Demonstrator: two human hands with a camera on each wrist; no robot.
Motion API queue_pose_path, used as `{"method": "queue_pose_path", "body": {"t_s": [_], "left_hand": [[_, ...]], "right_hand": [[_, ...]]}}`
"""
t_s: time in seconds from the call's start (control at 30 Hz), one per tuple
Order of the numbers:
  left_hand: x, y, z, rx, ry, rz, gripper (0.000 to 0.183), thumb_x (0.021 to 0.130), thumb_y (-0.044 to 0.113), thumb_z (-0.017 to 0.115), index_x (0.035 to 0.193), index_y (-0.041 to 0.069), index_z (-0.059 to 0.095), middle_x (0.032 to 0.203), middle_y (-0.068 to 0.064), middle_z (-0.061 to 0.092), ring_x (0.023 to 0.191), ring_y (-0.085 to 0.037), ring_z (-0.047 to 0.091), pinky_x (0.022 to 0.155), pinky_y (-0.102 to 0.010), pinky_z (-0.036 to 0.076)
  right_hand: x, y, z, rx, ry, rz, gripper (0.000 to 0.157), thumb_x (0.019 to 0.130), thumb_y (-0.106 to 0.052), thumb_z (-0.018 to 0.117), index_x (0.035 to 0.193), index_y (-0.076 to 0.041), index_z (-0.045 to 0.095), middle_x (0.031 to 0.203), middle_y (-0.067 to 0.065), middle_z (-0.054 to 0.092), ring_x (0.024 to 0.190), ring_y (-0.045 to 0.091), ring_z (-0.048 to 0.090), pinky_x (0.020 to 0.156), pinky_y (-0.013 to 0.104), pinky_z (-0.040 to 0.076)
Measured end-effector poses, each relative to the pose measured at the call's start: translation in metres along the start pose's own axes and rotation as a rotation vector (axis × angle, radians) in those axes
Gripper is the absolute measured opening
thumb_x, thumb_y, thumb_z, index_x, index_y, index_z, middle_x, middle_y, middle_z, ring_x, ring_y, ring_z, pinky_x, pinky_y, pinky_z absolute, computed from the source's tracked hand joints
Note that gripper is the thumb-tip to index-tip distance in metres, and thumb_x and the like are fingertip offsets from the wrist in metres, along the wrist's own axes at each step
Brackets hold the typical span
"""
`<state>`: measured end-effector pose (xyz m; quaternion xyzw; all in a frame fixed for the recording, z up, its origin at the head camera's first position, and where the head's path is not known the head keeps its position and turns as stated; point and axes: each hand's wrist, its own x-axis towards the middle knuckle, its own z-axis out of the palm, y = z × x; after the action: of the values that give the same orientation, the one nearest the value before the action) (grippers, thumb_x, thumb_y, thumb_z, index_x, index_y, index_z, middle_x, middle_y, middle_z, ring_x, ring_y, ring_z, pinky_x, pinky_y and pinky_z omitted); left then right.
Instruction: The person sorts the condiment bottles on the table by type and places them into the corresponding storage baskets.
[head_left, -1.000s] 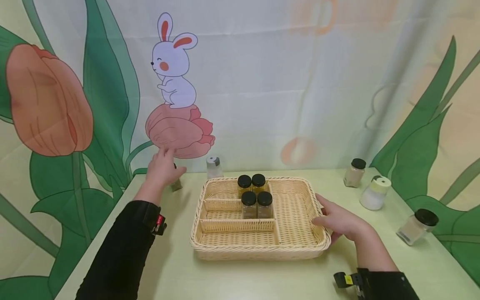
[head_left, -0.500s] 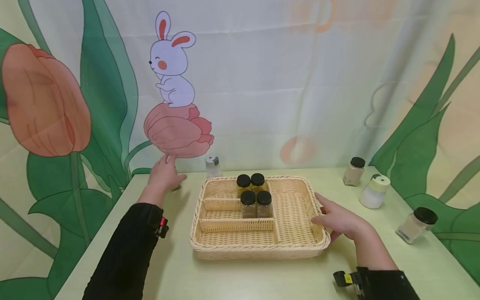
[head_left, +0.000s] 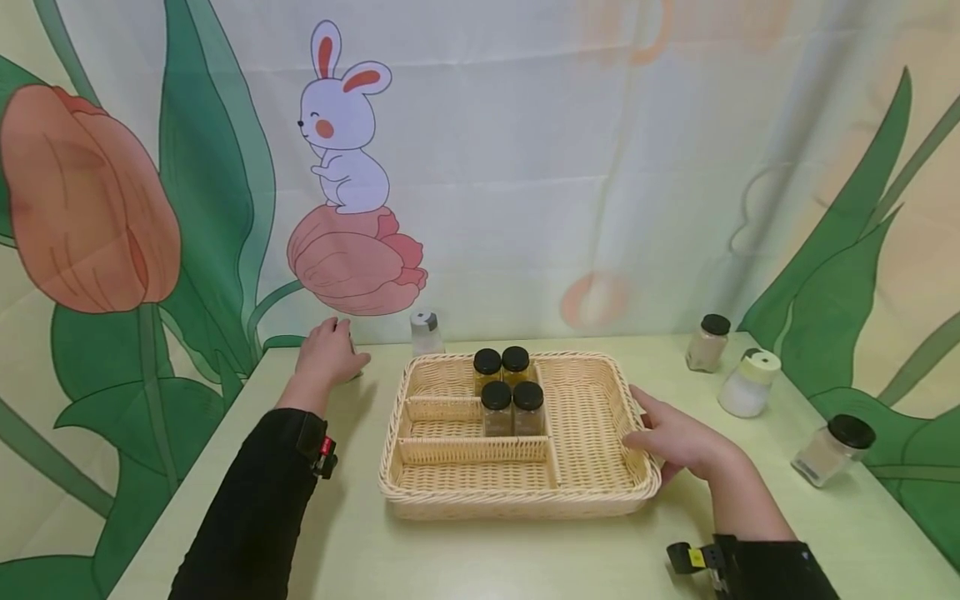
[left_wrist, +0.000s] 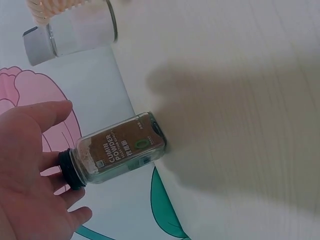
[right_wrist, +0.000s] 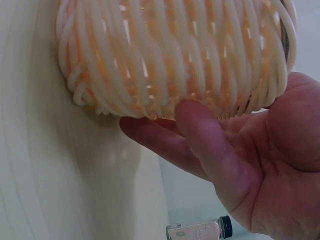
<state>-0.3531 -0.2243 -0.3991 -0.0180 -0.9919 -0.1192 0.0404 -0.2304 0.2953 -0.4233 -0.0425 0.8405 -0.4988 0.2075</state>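
A square-sided glass cumin powder jar (left_wrist: pixel 122 147), brown inside, stands on the smooth pale worktop (head_left: pixel 525 558), left of the cream woven basket (head_left: pixel 517 500). The left hand (head_left: pixel 327 354) is loosely spread at the jar, fingers behind its black cap, thumb apart. The right hand (head_left: pixel 686 437) pinches the basket's ribbed right rim. On the basket's left side, the rear compartment holds two yellow-filled jars (head_left: pixel 518 376), the middle one two greyish-brown jars (head_left: pixel 528 418), all round-lidded in black.
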Motion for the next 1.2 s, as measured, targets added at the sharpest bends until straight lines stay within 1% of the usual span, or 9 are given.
{"method": "queue_pose_path", "body": {"t_s": [0.1, 0.2, 0.4, 0.47, 0.63, 0.77, 1.0, 1.2], "left_hand": [[0.0, 0.0, 0.0, -0.009, -0.004, -0.009, 0.08, 0.096, 0.033, 0.064, 0.154, -0.011, 0.028, 0.155, -0.036, 0.025, 0.138, -0.055, 0.031, 0.114, -0.064, 0.027], [0.001, -0.001, -0.001, -0.02, -0.007, -0.012, 0.077, 0.097, 0.03, 0.063, 0.154, -0.01, 0.029, 0.153, -0.035, 0.026, 0.134, -0.055, 0.036, 0.112, -0.063, 0.032], [0.0, -0.002, -0.003, -0.057, -0.006, -0.02, 0.067, 0.099, 0.023, 0.06, 0.151, -0.008, 0.034, 0.149, -0.035, 0.03, 0.13, -0.054, 0.041, 0.107, -0.064, 0.038], [-0.001, -0.002, -0.004, -0.063, -0.006, -0.022, 0.062, 0.099, 0.02, 0.058, 0.15, -0.007, 0.036, 0.146, -0.035, 0.033, 0.127, -0.053, 0.043, 0.105, -0.064, 0.04], [-0.001, -0.002, -0.005, -0.062, 0.001, -0.02, 0.052, 0.101, 0.016, 0.053, 0.145, -0.007, 0.04, 0.132, -0.034, 0.047, 0.12, -0.051, 0.05, 0.101, -0.063, 0.044], [0.0, -0.002, -0.007, -0.055, 0.0, -0.012, 0.045, 0.102, 0.015, 0.054, 0.14, -0.006, 0.044, 0.124, -0.032, 0.053, 0.115, -0.048, 0.054, 0.099, -0.061, 0.046], [0.0, -0.004, -0.01, -0.046, -0.036, -0.005, 0.042, 0.101, 0.015, 0.057, 0.136, -0.004, 0.047, 0.121, -0.03, 0.058, 0.111, -0.045, 0.058, 0.095, -0.059, 0.049], [-0.001, -0.003, -0.012, -0.055, -0.04, -0.016, 0.039, 0.099, 0.017, 0.063, 0.129, -0.003, 0.05, 0.117, -0.027, 0.06, 0.104, -0.041, 0.058, 0.092, -0.056, 0.05]], "right_hand": [[0.0, 0.0, 0.0, 0.0, 0.0, -0.001, 0.092, 0.097, -0.013, 0.063, 0.165, -0.018, 0.002, 0.151, 0.039, 0.03, 0.077, 0.031, 0.071, 0.054, 0.051, 0.059], [-0.001, -0.001, 0.0, 0.005, -0.002, 0.002, 0.091, 0.098, -0.013, 0.063, 0.165, -0.018, 0.002, 0.151, 0.039, 0.03, 0.076, 0.032, 0.071, 0.054, 0.051, 0.059], [0.0, 0.0, -0.001, 0.007, -0.003, 0.002, 0.091, 0.098, -0.014, 0.062, 0.165, -0.019, 0.001, 0.151, 0.039, 0.031, 0.076, 0.033, 0.072, 0.055, 0.052, 0.059], [0.001, 0.001, -0.001, 0.007, -0.003, 0.002, 0.09, 0.099, -0.014, 0.062, 0.165, -0.019, 0.001, 0.151, 0.039, 0.031, 0.076, 0.033, 0.072, 0.055, 0.052, 0.059], [0.001, 0.002, -0.001, 0.009, -0.006, 0.001, 0.09, 0.098, -0.014, 0.062, 0.166, -0.02, 0.002, 0.15, 0.039, 0.031, 0.076, 0.032, 0.072, 0.055, 0.052, 0.059], [0.001, 0.003, -0.001, 0.008, -0.003, 0.002, 0.09, 0.098, -0.014, 0.062, 0.165, -0.02, 0.002, 0.15, 0.039, 0.031, 0.076, 0.032, 0.072, 0.055, 0.052, 0.059], [0.002, 0.003, -0.001, 0.008, -0.003, 0.002, 0.091, 0.098, -0.013, 0.062, 0.165, -0.018, 0.0, 0.153, 0.04, 0.027, 0.077, 0.032, 0.072, 0.055, 0.052, 0.059], [0.002, 0.004, -0.001, 0.012, -0.005, 0.003, 0.092, 0.098, -0.013, 0.062, 0.165, -0.018, 0.0, 0.153, 0.04, 0.027, 0.077, 0.032, 0.071, 0.055, 0.052, 0.059]]}}
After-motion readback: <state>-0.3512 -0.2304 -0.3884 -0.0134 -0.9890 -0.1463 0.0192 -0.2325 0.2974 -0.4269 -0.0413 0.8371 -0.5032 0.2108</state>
